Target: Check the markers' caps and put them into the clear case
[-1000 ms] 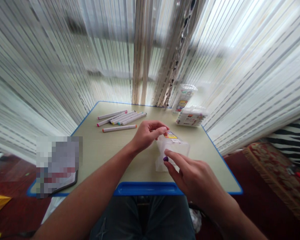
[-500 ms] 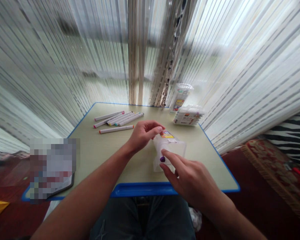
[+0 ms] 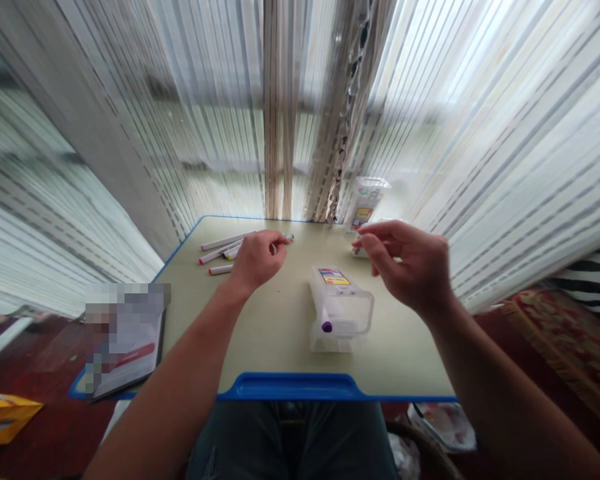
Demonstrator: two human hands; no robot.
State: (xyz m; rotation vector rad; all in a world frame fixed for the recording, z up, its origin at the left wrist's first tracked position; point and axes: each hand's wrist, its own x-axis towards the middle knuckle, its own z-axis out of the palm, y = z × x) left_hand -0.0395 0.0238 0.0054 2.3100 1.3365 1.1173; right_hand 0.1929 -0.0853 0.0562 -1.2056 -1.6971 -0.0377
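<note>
A clear plastic marker case (image 3: pixel 347 312) lies on its side on the table, its open end towards me. The purple end of a marker (image 3: pixel 327 327) shows inside it. My left hand (image 3: pixel 260 259) is over the loose white markers (image 3: pixel 221 255), fingers bent and thumb apart, its fingertips beside a dark-tipped marker end (image 3: pixel 291 238). Whether they touch it I cannot tell. My right hand (image 3: pixel 407 260) hovers right of the case with loosely bent fingers and nothing visible in them. It partly hides a second case (image 3: pixel 357 251) behind it.
Another clear case (image 3: pixel 366 207) stands upright at the back right, near the string curtain (image 3: pixel 220 127). A partly blurred tablet-like item (image 3: pixel 140 353) lies at the table's left edge. A blue trim with a tray (image 3: pixel 295 383) borders the front.
Both hands have let go of the clear case. My left hand has moved left to the loose markers, and my right hand has risen to the right. The case stays in place.
</note>
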